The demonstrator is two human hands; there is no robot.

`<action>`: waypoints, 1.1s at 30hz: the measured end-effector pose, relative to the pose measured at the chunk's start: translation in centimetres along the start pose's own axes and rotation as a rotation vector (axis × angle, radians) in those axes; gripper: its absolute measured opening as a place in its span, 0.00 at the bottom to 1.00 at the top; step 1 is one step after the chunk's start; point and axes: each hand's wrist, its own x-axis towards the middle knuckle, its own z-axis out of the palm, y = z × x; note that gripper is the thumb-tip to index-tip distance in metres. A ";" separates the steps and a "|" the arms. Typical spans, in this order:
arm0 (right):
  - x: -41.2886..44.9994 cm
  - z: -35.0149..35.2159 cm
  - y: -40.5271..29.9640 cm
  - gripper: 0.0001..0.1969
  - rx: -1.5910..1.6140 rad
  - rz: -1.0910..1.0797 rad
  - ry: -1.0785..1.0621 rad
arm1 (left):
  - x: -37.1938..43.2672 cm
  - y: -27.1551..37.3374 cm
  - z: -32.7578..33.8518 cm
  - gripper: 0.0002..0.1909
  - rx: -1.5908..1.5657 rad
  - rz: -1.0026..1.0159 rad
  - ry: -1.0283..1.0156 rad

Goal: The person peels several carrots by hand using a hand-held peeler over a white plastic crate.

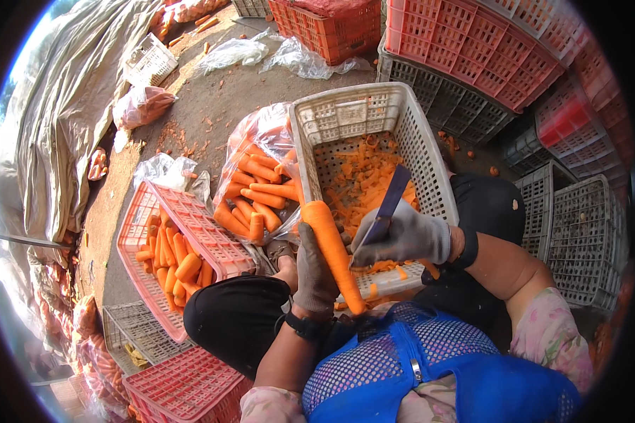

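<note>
My left hand [317,269], in a grey work glove, grips a large orange carrot [330,251] that slants across the front of my body. Its surface looks freshly peeled. In my gloved right hand [407,232] is a long, flat, dark blue tool [386,203], which looks like a vegetable peeler. The tool's lower end is close beside the carrot; whether it touches cannot be made out. Behind both hands stands a dirty white plastic crate [307,143] with orange carrot peelings [368,169] on its bottom.
Carrots [259,190] fill a clear plastic bag [264,124] left of the white crate. A tilted pink crate [201,217] holds more carrots [172,259]. Stacked red crates [471,47] and grey crates [577,238] stand to the right. Peelings litter the ground [190,106] at the far left.
</note>
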 end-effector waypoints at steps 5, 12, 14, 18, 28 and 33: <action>0.9 -0.1 3.7 0.11 0.018 0.106 -0.233 | -1.3 0.3 1.8 0.38 0.054 -0.099 -0.017; 6.4 -10.0 5.8 0.16 -0.646 -0.309 0.520 | -2.2 0.3 2.3 0.39 -0.083 -0.151 -0.181; 3.0 -6.1 5.3 0.15 -0.443 -0.077 0.306 | -0.9 0.4 1.3 0.41 -0.039 -0.055 -0.090; -1.5 2.5 1.5 0.10 -0.089 -0.069 -0.261 | -0.7 1.0 1.5 0.41 -0.038 -0.046 0.012; 5.6 -8.1 2.7 0.17 -0.621 0.026 0.533 | -2.1 0.4 1.8 0.36 -0.023 -0.053 -0.166; -0.2 0.4 -0.1 0.09 0.016 0.072 -0.165 | -0.6 1.0 1.9 0.38 0.043 0.045 0.009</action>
